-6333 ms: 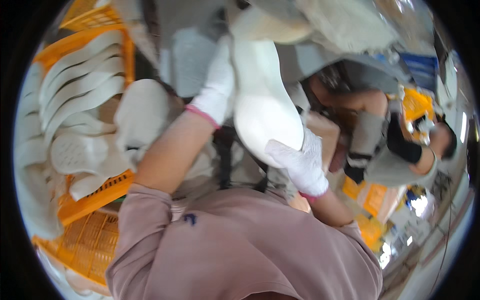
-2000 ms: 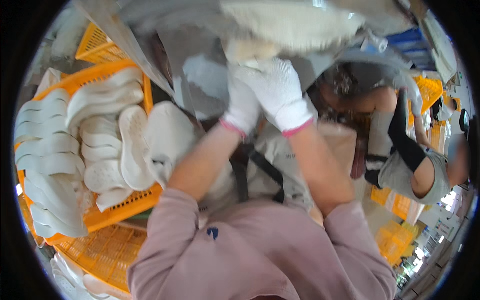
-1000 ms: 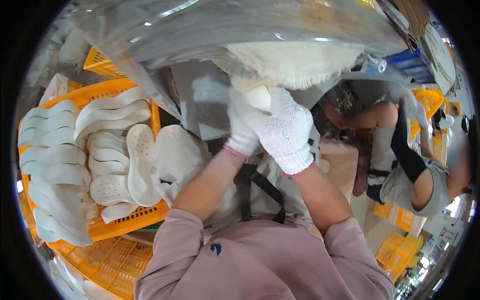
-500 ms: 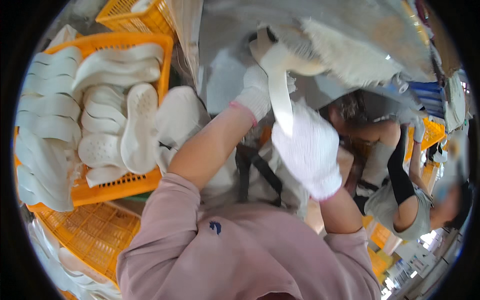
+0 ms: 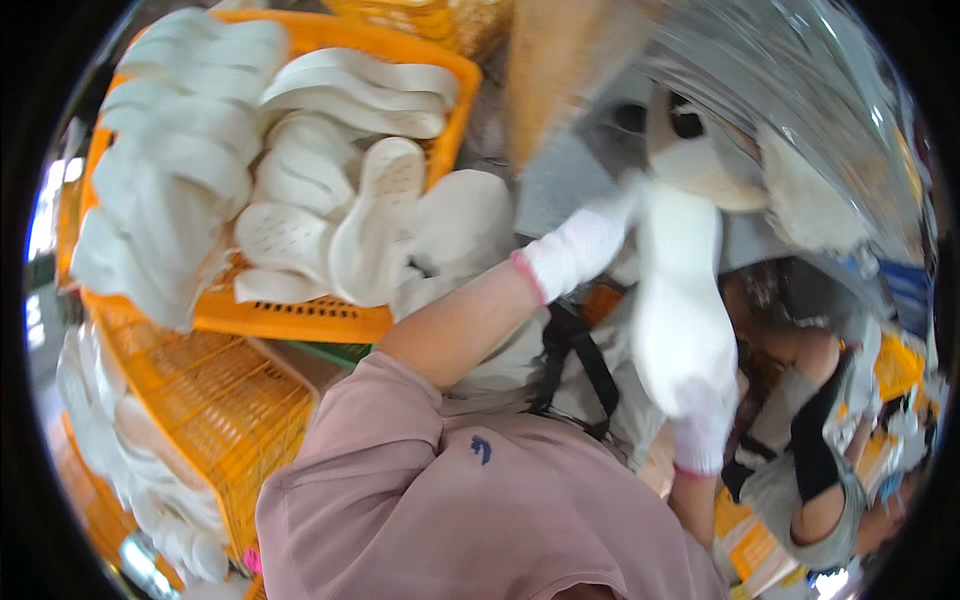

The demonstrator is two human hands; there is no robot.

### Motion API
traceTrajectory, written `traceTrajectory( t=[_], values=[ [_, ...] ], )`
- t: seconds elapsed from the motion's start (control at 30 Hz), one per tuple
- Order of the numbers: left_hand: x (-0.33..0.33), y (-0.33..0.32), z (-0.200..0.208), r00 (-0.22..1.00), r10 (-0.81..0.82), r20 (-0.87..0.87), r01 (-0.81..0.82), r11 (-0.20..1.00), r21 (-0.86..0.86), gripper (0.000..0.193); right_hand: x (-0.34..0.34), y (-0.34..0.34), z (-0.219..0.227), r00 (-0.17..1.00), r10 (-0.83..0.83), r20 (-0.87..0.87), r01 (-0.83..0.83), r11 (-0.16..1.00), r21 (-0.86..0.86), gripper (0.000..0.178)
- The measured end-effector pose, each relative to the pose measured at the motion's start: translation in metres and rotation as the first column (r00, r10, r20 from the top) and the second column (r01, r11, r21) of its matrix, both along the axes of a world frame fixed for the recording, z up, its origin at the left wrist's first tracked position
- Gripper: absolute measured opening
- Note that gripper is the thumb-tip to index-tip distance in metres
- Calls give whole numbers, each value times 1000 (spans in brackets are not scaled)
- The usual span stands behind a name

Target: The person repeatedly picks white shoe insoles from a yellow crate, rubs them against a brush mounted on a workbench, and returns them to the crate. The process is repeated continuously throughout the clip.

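nearest the camera is the person's own pink sweatshirt [image 5: 470,510], filling the lower middle of the view, with a bare left forearm rising out of its sleeve toward the upper right. the right hand [image 5: 700,400], in a white knit glove with a pink cuff, sits just right of the chest and is closed around the lower end of a long white shoe sole [image 5: 675,290], which stands nearly upright and blurred. the left hand [image 5: 580,250], gloved the same way, is higher up and grips the same shoe sole near its upper end, at its left edge. the top of the sole meets a beige rounded machine part [image 5: 700,150] with a dark hole in it; whether the two touch cannot be told through the blur. black straps [image 5: 575,360] hang below the left wrist.

to the left, an orange plastic crate [image 5: 300,320] holds a heap of more white soles [image 5: 300,200], some lying flat, some tipped on edge, a few spilling over its right rim. below it, another orange crate [image 5: 210,410] shows mostly bare mesh.

farther off at the lower right, another person [image 5: 820,460] in a black arm sleeve is seated low among yellow crates [image 5: 895,365]. above, a shiny grey metal surface [image 5: 780,70] curves across the upper right.
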State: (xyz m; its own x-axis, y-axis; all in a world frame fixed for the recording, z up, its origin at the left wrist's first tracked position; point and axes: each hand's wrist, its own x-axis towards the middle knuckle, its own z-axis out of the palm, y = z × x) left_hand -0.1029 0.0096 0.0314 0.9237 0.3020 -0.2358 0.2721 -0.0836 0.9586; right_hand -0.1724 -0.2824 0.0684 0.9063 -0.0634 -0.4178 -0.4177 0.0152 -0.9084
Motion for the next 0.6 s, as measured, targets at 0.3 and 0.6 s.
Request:
traceTrajectory(
  t=[0.3, 0.6],
  values=[
    [-20, 276, 40, 976, -217, 0, -118, -532, 839, 45, -93, -166, -40, 869, 443, -219, -346, 229, -910, 49],
    [-133, 223, 119, 982, -154, 111, -55, 327, 943, 33, -39, 46, 7, 739, 671, 56, -519, 621, -587, 50]
  ],
)
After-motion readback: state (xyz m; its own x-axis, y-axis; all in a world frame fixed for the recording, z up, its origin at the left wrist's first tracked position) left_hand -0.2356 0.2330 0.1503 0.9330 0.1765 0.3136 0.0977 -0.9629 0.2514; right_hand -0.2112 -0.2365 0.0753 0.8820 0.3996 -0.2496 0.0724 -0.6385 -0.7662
